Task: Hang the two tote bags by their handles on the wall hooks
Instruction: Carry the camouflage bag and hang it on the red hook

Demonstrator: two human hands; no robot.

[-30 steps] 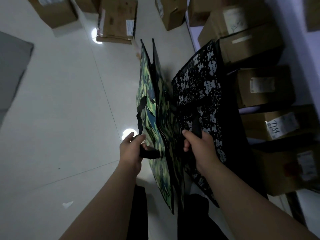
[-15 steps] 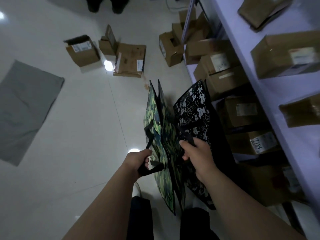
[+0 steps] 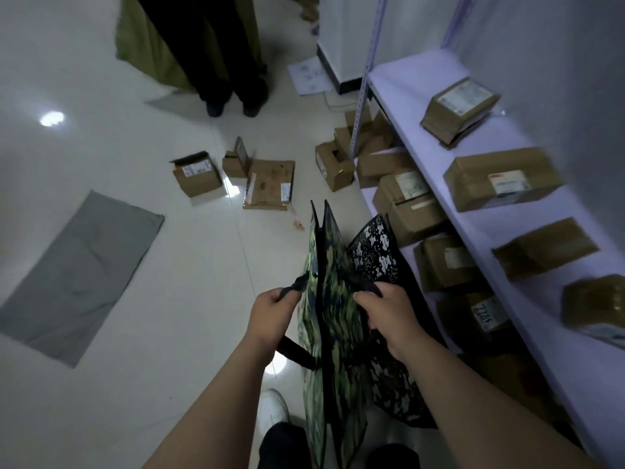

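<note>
A green camouflage tote bag (image 3: 333, 319) hangs in front of me, mouth spread. My left hand (image 3: 272, 314) is closed around its black handle on the left side. Right of it hangs a black tote bag with white figures (image 3: 378, 255). My right hand (image 3: 389, 318) grips black handle straps at the top between the two bags; which bag they belong to I cannot tell. Both bags are off the floor. No wall hooks are in view.
White shelving (image 3: 473, 184) with several cardboard boxes runs along the right. More boxes (image 3: 269, 184) lie on the floor ahead. A grey cloth (image 3: 77, 275) lies at the left. A person's legs (image 3: 223, 62) stand at the far end. My white shoe (image 3: 274, 406) is below.
The view has tilted up, bringing the shelf top, the grey cloth and the standing person into sight. Both hands still hold the bags, which sit lower in the picture.
</note>
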